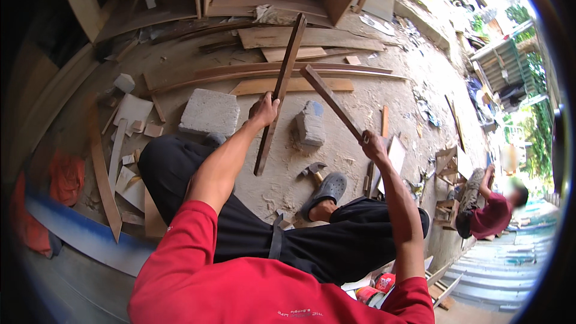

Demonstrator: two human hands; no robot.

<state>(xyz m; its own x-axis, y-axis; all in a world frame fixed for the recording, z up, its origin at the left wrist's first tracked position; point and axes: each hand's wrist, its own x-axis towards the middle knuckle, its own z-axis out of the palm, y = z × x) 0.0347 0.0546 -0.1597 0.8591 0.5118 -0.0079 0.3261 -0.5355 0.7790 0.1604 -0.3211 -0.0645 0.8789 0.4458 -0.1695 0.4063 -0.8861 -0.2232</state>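
The left hand [264, 110], near frame centre, is wrapped round the middle of a steep dark strip [290, 53], while the right hand [374, 145], right of centre, grips the lower end of a second strip [333, 102] slanting up-left toward the first.

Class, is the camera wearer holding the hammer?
No: the hammer lies on the ground; the left hand grips one wooden strip, the right hand another wooden strip.

There's the cabinet [264, 1] up at the back, planks [339, 39] lying right in front of it! A pale block [209, 111] sits on the ground [345, 159], orange cloth [66, 178] far left, and off right, a co-worker [491, 213] in red near ridged sheets [504, 282]!
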